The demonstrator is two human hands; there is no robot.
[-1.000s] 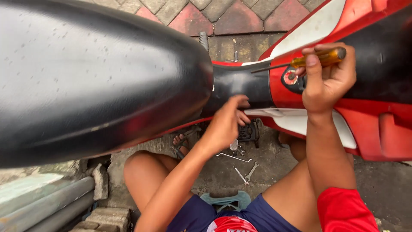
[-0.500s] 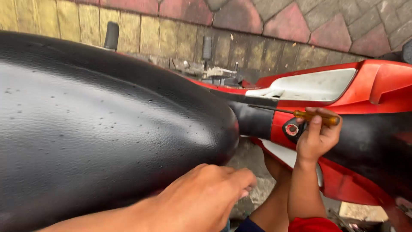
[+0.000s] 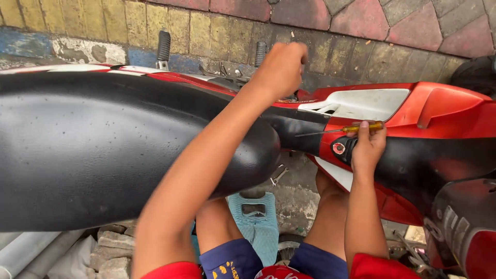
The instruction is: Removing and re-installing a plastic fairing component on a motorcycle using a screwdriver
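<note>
A red and white motorbike body stands in front of me with its long black seat at the left. My left hand reaches over the seat's end to the far side of the bike, fingers curled; what it touches is hidden. My right hand rests on the red side panel by a round key lock and holds a screwdriver with a yellow handle, its thin shaft pointing left toward the gap under the seat.
Beyond the bike lies brick paving with a painted kerb and two black foot pegs. Below, between my knees, a light blue sandal and small metal tools lie on the ground. Stone rubble sits at the lower left.
My left hand rose from under the seat, crossed over its end and now reaches the bike's far side. The right hand stayed at the lock with the screwdriver. My view lifted.
</note>
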